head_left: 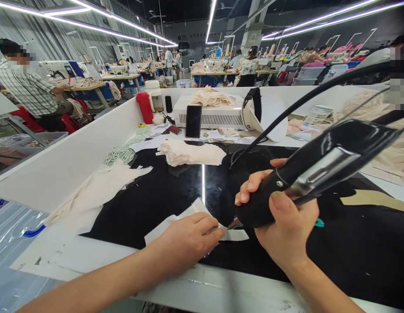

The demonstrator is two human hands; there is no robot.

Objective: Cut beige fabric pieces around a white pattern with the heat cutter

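Note:
My right hand point(288, 226) is wrapped round a black corded hand tool point(259, 202) with a silver lever and a narrow metal tip. The tip points down left and meets, or nearly meets, the edge of a white fabric piece point(169, 226) on the black table top. My left hand point(189, 237) bears down on that piece with bent fingers close together, its fingertips just left of the tip. Whether the thumb pinches the cloth is hidden. Beyond the hands lies a stack of cream fabric pieces point(192, 153); more pale fabric pieces point(101, 191) spread at the left.
A white vented box point(208, 116) stands at the back, a phone point(193, 121) leaning on it. Left of it are a red bottle point(144, 108) and green cord point(119, 154). The tool's black cable point(306, 98) arches over the right. A beige strip point(374, 199) lies right. Co-workers sit beyond.

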